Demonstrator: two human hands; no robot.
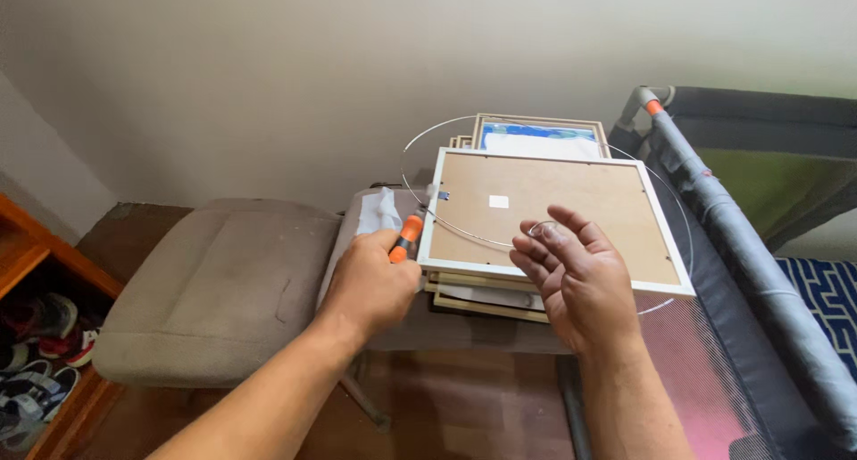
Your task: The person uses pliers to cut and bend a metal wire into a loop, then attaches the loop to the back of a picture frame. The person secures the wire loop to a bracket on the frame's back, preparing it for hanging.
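The left hand (pixel 370 277) is closed tight around a small tool with an orange handle (pixel 406 238). The tool's tip sits right at the left edge of a white picture frame (pixel 553 219), close to a tiny metal clip (pixel 441 195) on its brown back board. The frame lies face down on top of a stack of other frames (pixel 486 297), and one more frame with a blue picture (pixel 538 132) peeks out behind it. The right hand (pixel 571 268) is open with its palm up, and its fingertips pinch a thin see-through wire (pixel 536 231). So the left grip is clenched on the tool, and the right grip is loose, only holding the wire lightly. The wire makes a big loop (pixel 428 139) that goes up over the frames and comes round again on the right side. It looks like the step in hand is cutting or fixing this wire at the back of the frame. The next move likely calls for a steady wire, pulled a bit tight by the right hand, while the tool bites at just the right spot. The tool's jaws are too small to see, so I cannot tell if they are on the wire. A beige cushion (pixel 214 281) sits to the left, and a grey playpen rail (pixel 741 237) stands to the right.
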